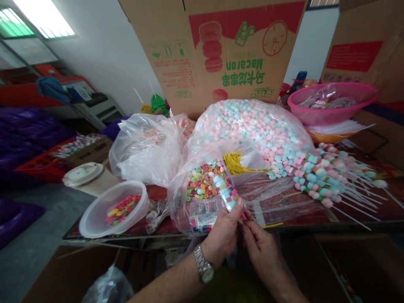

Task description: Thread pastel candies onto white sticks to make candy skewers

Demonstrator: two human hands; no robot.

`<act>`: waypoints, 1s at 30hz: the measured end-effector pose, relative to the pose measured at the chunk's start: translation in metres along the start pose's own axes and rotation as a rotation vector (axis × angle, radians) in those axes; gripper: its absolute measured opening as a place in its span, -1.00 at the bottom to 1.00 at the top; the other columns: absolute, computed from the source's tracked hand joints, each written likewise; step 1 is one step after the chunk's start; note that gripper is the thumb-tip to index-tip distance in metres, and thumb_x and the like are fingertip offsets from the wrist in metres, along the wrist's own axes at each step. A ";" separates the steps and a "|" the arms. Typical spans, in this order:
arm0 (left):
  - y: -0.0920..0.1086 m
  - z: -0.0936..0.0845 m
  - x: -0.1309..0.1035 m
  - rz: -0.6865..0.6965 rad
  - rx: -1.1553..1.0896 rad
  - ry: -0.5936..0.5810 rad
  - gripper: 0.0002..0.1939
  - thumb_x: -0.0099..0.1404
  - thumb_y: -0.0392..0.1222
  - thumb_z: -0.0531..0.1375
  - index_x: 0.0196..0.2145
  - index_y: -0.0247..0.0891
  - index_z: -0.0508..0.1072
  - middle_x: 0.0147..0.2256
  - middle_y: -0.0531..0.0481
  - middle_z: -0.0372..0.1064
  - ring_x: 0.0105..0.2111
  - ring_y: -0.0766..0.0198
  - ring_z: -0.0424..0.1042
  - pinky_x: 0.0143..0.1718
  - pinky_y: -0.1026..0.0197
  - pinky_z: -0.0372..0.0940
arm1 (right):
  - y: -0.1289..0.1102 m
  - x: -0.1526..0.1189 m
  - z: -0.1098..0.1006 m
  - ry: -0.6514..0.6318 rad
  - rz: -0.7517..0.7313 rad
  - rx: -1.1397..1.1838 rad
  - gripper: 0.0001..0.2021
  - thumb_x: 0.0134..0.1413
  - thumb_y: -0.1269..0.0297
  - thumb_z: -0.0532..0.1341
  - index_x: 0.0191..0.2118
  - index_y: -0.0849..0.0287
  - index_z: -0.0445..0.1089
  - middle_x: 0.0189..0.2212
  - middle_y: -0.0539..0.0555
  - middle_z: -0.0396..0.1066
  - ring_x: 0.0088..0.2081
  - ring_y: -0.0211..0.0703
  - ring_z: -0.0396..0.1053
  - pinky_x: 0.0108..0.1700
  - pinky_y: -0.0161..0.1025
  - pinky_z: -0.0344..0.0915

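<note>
A marshmallow skewer (225,191) with blue, white and coloured pieces, apparently in a clear wrapper, points up and away from me. My left hand (222,231), with a metal watch on the wrist, is closed around its lower part. Fingertips of my right hand (260,244) are pinched together at its bottom end, touching my left hand; the exact grip there is partly hidden. Just beyond lie colourful cereal rings (203,183) in an open clear bag. A bundle of gold twist ties (235,163) rests behind the skewer.
A large bag of pastel marshmallows (249,122) fills the table's middle. Finished skewers (315,174) are piled right, below a pink basket (334,103). Left are a plastic bowl (94,214) with cereal rings, a lidded cup (88,176) and another clear bag (145,147). A cardboard box (170,38) stands behind.
</note>
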State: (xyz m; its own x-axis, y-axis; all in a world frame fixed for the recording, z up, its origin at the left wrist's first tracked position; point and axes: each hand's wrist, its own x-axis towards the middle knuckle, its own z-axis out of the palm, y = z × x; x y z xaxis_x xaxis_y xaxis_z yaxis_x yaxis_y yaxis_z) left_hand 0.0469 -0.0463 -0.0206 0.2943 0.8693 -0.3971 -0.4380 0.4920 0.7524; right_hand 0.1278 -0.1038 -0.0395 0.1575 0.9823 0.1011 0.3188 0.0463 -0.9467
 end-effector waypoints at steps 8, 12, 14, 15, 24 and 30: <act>-0.005 -0.006 -0.001 -0.002 0.142 -0.047 -0.60 0.15 0.17 0.15 -0.54 -0.26 0.35 -0.54 0.00 0.41 -0.45 0.23 0.40 -0.22 0.15 0.27 | -0.003 0.004 0.009 0.084 -0.070 -0.059 -0.70 0.17 0.23 -0.02 -0.32 0.20 0.44 -0.39 0.16 0.50 -0.37 -0.12 0.46 -0.30 -0.30 0.36; 0.000 -0.003 -0.002 0.106 0.467 -0.104 -0.54 0.30 0.13 -0.04 -0.21 -0.29 0.44 -0.37 -0.06 0.47 -0.25 0.17 0.42 -0.06 0.11 0.23 | -0.004 0.014 0.012 0.101 -0.084 -0.108 -0.67 0.18 0.25 -0.06 -0.22 0.24 0.43 -0.39 0.17 0.52 -0.43 -0.12 0.46 -0.39 -0.31 0.35; 0.015 -0.004 -0.009 0.176 0.691 -0.167 -0.51 0.35 0.09 -0.12 -0.21 -0.29 0.46 -0.35 -0.08 0.47 -0.23 0.16 0.42 -0.09 0.13 0.26 | -0.005 0.019 0.005 0.089 -0.106 -0.105 -0.67 0.19 0.23 -0.06 -0.23 0.24 0.41 -0.42 0.15 0.50 -0.41 -0.13 0.45 -0.38 -0.33 0.33; 0.025 -0.005 -0.014 0.232 0.838 -0.225 -0.52 0.36 0.07 -0.12 -0.24 -0.28 0.48 -0.37 -0.07 0.47 -0.26 0.17 0.42 -0.15 0.16 0.28 | -0.005 0.022 -0.002 0.076 -0.115 -0.106 -0.68 0.19 0.22 -0.05 -0.27 0.22 0.40 -0.45 0.12 0.48 -0.42 -0.14 0.44 -0.39 -0.34 0.32; 0.109 -0.027 -0.038 1.168 2.130 -0.165 -0.53 0.22 0.01 0.18 0.05 -0.18 0.31 0.02 -0.23 0.32 0.05 -0.14 0.24 0.07 -0.35 -0.07 | -0.024 0.028 -0.069 -0.349 -0.230 -0.292 -0.68 0.26 0.21 -0.05 -0.50 0.15 0.21 -0.58 -0.06 0.24 -0.51 -0.28 0.21 -0.47 -0.37 0.10; 0.068 -0.031 -0.023 0.577 1.679 -0.379 -0.76 0.33 -0.16 0.02 -0.12 -0.22 0.40 -0.31 -0.08 0.44 -0.34 0.18 0.40 -0.25 0.18 0.26 | -0.021 0.039 -0.067 -0.174 -0.297 -0.311 -0.79 0.18 0.22 0.03 -0.37 0.15 0.34 -0.46 0.01 0.35 -0.41 -0.22 0.28 -0.35 -0.30 0.19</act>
State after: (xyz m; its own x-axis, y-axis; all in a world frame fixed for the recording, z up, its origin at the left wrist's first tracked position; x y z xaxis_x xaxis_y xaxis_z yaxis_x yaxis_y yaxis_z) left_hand -0.0158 -0.0312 0.0227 0.6935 0.7200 0.0242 0.6133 -0.6077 0.5045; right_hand 0.1900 -0.0790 0.0053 -0.1342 0.9517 0.2762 0.5957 0.3003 -0.7450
